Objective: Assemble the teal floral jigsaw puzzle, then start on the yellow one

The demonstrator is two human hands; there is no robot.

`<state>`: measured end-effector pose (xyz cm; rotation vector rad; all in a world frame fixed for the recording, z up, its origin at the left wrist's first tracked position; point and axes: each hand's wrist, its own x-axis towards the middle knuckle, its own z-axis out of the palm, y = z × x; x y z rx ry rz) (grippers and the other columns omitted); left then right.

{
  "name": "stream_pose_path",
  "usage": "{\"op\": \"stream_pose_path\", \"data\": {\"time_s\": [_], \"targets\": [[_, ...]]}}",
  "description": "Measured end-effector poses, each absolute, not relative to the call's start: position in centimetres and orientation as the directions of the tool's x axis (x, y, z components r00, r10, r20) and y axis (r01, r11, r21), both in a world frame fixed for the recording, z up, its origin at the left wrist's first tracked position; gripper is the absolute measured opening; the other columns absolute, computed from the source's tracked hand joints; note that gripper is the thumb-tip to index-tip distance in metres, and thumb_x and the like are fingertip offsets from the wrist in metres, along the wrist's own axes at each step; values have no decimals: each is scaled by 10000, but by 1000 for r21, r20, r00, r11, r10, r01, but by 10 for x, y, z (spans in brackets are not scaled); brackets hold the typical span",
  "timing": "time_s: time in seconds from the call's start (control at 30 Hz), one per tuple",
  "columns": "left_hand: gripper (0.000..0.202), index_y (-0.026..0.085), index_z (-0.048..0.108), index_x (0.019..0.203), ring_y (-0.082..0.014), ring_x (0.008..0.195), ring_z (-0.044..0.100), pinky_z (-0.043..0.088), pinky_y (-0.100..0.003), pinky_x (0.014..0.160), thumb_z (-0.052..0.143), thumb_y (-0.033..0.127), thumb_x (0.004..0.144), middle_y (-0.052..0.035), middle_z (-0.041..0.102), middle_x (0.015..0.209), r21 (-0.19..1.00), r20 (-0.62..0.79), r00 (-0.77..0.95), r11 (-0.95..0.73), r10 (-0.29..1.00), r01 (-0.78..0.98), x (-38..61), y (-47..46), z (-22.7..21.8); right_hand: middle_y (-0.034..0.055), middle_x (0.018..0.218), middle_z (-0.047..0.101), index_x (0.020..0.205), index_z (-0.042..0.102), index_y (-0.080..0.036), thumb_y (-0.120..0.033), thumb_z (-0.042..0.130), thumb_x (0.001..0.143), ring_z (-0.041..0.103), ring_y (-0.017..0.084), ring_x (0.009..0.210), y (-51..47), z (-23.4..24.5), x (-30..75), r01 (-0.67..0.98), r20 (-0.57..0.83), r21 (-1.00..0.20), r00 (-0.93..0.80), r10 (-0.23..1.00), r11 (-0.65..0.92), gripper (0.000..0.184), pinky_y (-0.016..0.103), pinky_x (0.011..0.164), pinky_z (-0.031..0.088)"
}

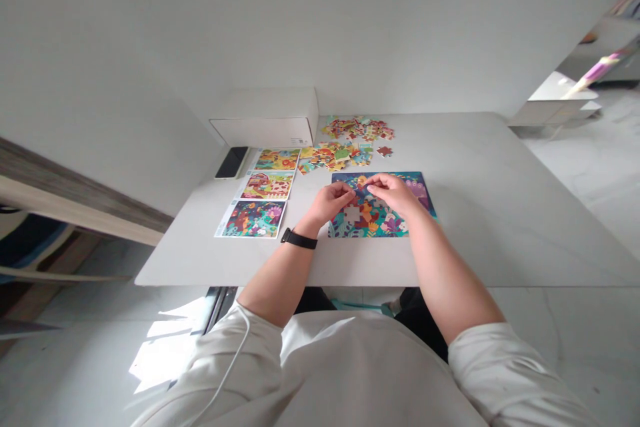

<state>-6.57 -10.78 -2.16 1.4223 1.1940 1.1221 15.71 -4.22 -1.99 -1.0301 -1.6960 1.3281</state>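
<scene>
A nearly filled jigsaw puzzle (pixel 373 230) lies on the white table in front of me, showing a dark blue and teal picture of plants and animals. Toward its left side a pale gap (pixel 353 215) shows in the picture. My left hand (pixel 334 202), with a black band on its wrist, is over the puzzle's left part, thumb and fingers pinched together. Close by on the right, my right hand (pixel 393 193) is over the upper middle, its fingertips also pinched. The fingertips of both hands nearly meet; whatever they hold is too small to make out.
Loose puzzle pieces lie in a near pile (pixel 333 155) and a far pile (pixel 357 127), with a reddish single piece (pixel 385 151) beside them. Left are three picture sheets (pixel 267 185), a phone (pixel 233 163) and a white box (pixel 265 131) against the wall.
</scene>
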Motion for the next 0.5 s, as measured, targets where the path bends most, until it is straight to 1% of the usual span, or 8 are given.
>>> {"op": "stream_pose_path", "data": {"time_s": [0.1, 0.2, 0.27, 0.37, 0.5], "targets": [[387, 177, 695, 895, -162, 709, 662, 506, -277, 667, 773, 556, 884, -51, 740, 791, 987, 73, 104, -87, 992, 136, -65, -108, -21, 15, 892, 729, 974, 751, -253, -615, 878, 723, 654, 183, 783, -33, -17, 170, 78, 87, -990, -294, 952, 114, 458, 310, 708, 548], [364, 184, 682, 918, -168, 710, 669, 508, -277, 651, 788, 528, 868, -46, 736, 793, 989, 82, 48, -87, 996, 123, -65, -107, -21, -10, 855, 678, 1015, 726, -274, -649, 890, 694, 641, 162, 753, -22, -15, 188, -30, 89, -996, -126, 988, 86, 520, 284, 662, 535], [345, 183, 685, 929, -165, 702, 663, 501, -274, 639, 795, 502, 857, -45, 736, 808, 986, 94, 2, -94, 996, 134, -66, -106, -22, -21, 828, 645, 1025, 716, -283, -644, 902, 683, 636, 154, 740, -16, -15, 198, -84, 88, -993, -61, 994, 83, 531, 274, 645, 528], [332, 178, 694, 936, -159, 695, 649, 483, -268, 619, 796, 481, 850, -43, 734, 824, 983, 104, -40, -96, 994, 158, -66, -104, -22, -26, 805, 621, 1015, 704, -285, -643, 914, 679, 627, 150, 725, -13, -14, 204, -123, 88, -989, -17, 996, 85, 535, 274, 634, 525], [336, 178, 704, 965, -149, 695, 632, 462, -252, 610, 798, 479, 849, -29, 720, 815, 980, 113, -54, -102, 992, 169, -67, -103, -25, -22, 818, 639, 1014, 700, -279, -653, 925, 668, 637, 148, 730, -14, -15, 203, -111, 79, -991, -31, 996, 75, 557, 269, 641, 543]]}}
